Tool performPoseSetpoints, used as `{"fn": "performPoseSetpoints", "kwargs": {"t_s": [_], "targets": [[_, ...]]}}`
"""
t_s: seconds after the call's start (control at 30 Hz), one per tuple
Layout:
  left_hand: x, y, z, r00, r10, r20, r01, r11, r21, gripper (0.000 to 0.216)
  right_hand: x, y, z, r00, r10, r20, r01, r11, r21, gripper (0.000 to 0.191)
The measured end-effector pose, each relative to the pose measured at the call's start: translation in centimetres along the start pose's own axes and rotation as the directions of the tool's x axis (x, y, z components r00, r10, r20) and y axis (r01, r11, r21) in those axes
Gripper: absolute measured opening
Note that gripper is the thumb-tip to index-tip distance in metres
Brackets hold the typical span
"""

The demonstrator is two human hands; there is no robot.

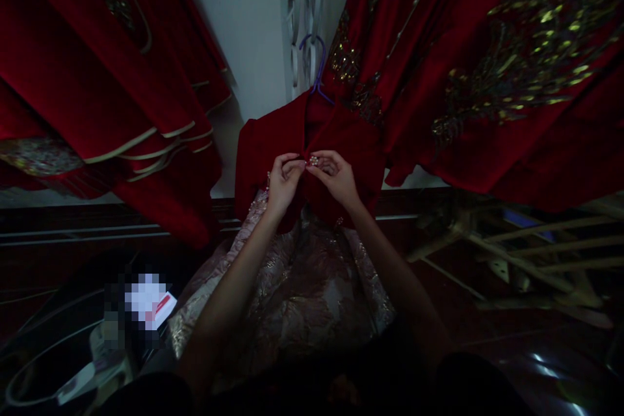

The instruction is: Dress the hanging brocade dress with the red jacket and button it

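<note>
A short red jacket (pixel 268 136) hangs on a blue hanger (pixel 320 68) in front of me. Both hands meet at its front opening, just below the collar. My left hand (pixel 284 182) pinches the left edge of the front between thumb and fingertips. Opposite it, my right hand (pixel 337 175) pinches the other edge beside a small pearl-beaded ornament (pixel 313 160). The fingertips nearly touch, and the fastening between them is too small to make out. Below the jacket falls a pale, shiny patterned skirt (pixel 312 292). More beads show near the left wrist.
Red garments with pale piping (pixel 146 91) hang at the left. On the right hangs a red garment with gold sequins (pixel 526 65). A wooden rack or chair frame (pixel 526 247) stands at the lower right. A lit screen (pixel 151 302) and a white cable (pixel 29 370) lie at the lower left.
</note>
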State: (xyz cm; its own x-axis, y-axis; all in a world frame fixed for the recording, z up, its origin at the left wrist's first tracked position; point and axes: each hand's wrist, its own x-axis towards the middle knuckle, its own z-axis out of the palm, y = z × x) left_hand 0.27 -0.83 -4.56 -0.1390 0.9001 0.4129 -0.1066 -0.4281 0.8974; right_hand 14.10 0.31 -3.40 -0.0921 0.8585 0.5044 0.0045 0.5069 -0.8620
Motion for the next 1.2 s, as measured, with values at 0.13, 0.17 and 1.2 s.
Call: {"fn": "performPoseSetpoints", "kwargs": {"t_s": [0.13,0.17,1.2], "targets": [[0.0,0.6,0.1,1.000,0.019,0.014,-0.018,1.000,-0.011,0.018,0.2,-0.5,-0.2,0.999,0.049,0.001,-0.049,0.999,0.009,0.039],[0.0,0.8,0.0,1.000,0.015,0.017,-0.015,1.000,-0.012,0.019,0.2,-0.8,-0.4,0.998,0.063,0.032,-0.063,0.998,0.022,0.039],[2.0,0.7,1.7,0.995,0.103,-0.006,-0.102,0.992,0.074,0.021,0.8,-1.2,0.5,0.954,-0.198,-0.225,0.149,0.964,-0.219,0.023]]}}
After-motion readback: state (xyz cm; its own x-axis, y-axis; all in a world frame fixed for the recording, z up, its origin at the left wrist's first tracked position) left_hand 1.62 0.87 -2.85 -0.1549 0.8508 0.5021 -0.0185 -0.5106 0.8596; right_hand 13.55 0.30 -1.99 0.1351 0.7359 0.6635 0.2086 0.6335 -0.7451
